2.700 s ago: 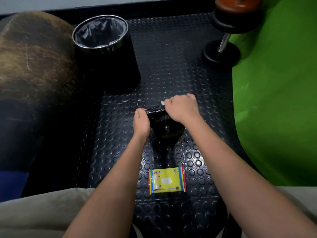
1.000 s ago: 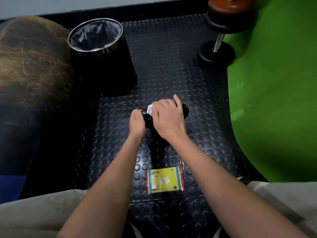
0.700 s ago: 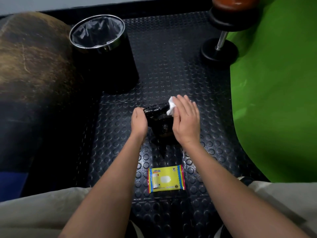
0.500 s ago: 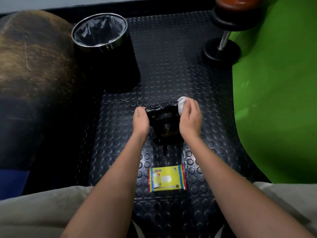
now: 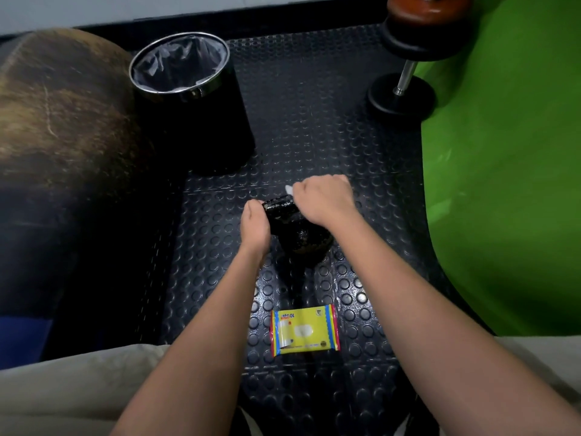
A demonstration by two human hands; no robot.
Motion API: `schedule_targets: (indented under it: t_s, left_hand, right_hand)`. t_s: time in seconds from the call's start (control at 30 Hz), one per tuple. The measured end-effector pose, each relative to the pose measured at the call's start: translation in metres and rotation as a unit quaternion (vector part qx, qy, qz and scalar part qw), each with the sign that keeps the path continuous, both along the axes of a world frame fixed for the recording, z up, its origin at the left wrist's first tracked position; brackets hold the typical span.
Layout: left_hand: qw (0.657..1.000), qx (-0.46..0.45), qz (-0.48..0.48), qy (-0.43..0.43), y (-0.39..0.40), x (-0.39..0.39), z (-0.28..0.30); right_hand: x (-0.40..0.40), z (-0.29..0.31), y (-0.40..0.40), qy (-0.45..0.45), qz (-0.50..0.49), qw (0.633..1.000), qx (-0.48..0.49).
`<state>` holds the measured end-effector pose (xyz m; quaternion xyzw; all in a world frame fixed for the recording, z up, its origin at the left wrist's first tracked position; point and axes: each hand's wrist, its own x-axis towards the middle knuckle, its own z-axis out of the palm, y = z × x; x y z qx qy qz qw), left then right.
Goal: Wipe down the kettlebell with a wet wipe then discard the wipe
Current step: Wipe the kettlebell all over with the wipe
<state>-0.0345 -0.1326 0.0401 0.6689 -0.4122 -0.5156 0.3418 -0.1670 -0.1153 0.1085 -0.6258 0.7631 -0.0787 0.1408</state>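
Observation:
A black kettlebell [image 5: 301,237] stands on the studded rubber floor in the middle of the view. My left hand [image 5: 256,226] grips the left end of its handle. My right hand [image 5: 323,199] is closed over the far right part of the handle, pressing a white wet wipe [image 5: 288,188] against it; only a small corner of the wipe shows past my fingers. A black waste bin [image 5: 188,99] with a chrome rim and a grey liner stands open at the far left of the mat.
A yellow wet-wipe pack [image 5: 305,330] lies flat on the floor close to me. A dumbbell [image 5: 408,73] stands at the far right. A green mat [image 5: 509,168] covers the right side and a large brown ball [image 5: 56,130] sits at the left.
My right hand has moved with the wipe from the right side of the kettlebell up and over the far top of the handle. My left hand has kept its grip.

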Motion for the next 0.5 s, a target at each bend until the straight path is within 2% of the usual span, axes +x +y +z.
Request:
schedule_targets:
  t_s: [0.17, 0.37, 0.5]
  left_hand:
    - [1.0, -0.006, 0.004, 0.011, 0.001, 0.001, 0.0]
    - [1.0, 0.003, 0.0, 0.022, 0.002, 0.0, 0.0]
    - [1.0, -0.009, -0.01, 0.014, 0.001, -0.001, 0.001]
  right_hand:
    - [0.018, -0.014, 0.008, 0.074, 0.054, 0.993, -0.075]
    - [0.002, -0.053, 0.032, -0.011, 0.073, 0.964, -0.256]
    - [-0.011, -0.07, 0.042, -0.067, 0.02, 0.952, -0.298]
